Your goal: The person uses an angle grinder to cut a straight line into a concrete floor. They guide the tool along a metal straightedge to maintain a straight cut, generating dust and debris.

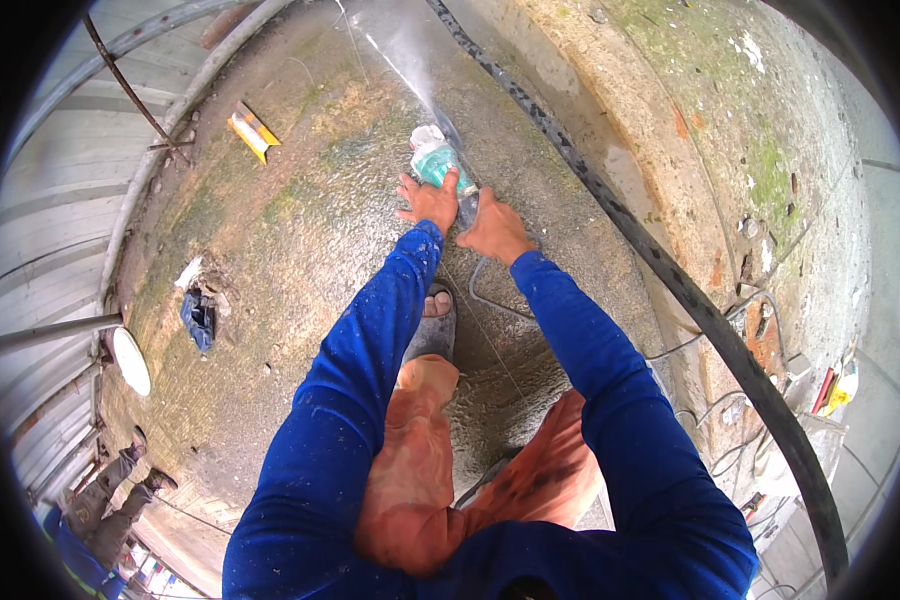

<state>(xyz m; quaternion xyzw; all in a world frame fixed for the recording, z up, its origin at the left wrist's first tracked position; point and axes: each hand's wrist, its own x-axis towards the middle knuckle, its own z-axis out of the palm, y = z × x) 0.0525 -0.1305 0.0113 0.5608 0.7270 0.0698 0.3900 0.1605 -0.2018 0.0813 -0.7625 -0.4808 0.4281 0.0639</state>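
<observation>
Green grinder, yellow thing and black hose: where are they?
green grinder (432, 160), head view, on its teal body above the left hand.
yellow thing (253, 131), head view, on its flat middle.
black hose (670, 280), head view, mid-length on the concrete.

The rough concrete floor (300, 240) carries a yellow tool (253, 130) near its far edge and a dark rag (198, 318) at its left edge.

Rough, mossy concrete floor (300, 230) (matt), glossy green plastic tool (433, 160), blue cloth sleeves (360, 370).

hands: 2 (L (428, 200), R (494, 232)) | grinder (436, 160): 1 | hose (670, 280): 1 | rag (198, 318): 1
</observation>
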